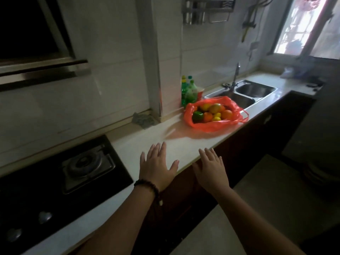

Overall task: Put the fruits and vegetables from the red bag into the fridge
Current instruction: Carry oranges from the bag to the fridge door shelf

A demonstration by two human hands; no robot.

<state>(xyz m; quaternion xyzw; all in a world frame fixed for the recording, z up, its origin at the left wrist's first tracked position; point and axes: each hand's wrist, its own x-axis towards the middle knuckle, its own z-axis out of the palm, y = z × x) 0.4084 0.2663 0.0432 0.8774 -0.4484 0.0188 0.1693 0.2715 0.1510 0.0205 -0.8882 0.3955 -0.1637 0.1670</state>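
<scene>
A red plastic bag (pixel 213 126) lies open on the white countertop (pixel 184 146), just left of the sink. Inside it I see oranges (pixel 226 114), yellow lemons (pixel 216 118) and a green pepper (pixel 197 116). My left hand (pixel 156 166) hovers flat over the counter with its fingers spread, holding nothing. A dark bead bracelet circles that wrist. My right hand (pixel 211 168) is also flat and spread, over the counter's front edge, holding nothing. Both hands are well short of the bag. No fridge is in view.
A black gas hob (pixel 60 179) takes up the counter at the left. A double steel sink (pixel 248 92) with a tap sits behind the bag. Green bottles (pixel 189 91) stand by the wall pillar, and a grey cloth (pixel 143 119) lies beside it. Dark cabinets run below the counter.
</scene>
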